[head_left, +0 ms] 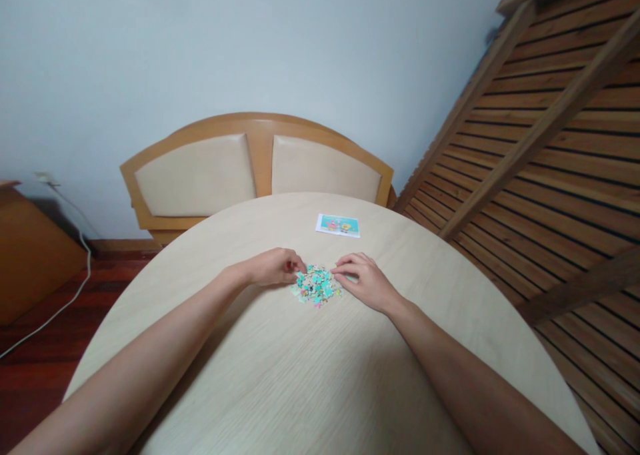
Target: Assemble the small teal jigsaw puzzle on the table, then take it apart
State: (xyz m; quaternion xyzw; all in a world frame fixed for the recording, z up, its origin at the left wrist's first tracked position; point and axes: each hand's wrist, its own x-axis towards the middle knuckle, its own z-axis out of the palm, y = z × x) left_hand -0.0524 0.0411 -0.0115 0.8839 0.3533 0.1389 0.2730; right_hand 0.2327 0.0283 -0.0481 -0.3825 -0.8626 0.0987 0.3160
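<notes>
A loose heap of jigsaw puzzle pieces (317,285), mostly turquoise with bits of white, pink and yellow, lies near the middle of the round table. At its left edge is my left hand (275,267), fingers curled in and thumb and fingertips closed on what looks like a pale puzzle piece. My right hand (366,280) rests at the right side of the heap, its fingers stretched out and touching the outer pieces. Beyond the heap lies a picture card (339,226) showing a pink and a yellow cartoon figure on turquoise.
The round pale wood table (280,375) fills the foreground. Behind it stands a bench backrest (263,161) with cream panels against the wall. Wooden slats (550,141) lean at the right. On the left are a brown cabinet (35,261) and a white cable (89,268).
</notes>
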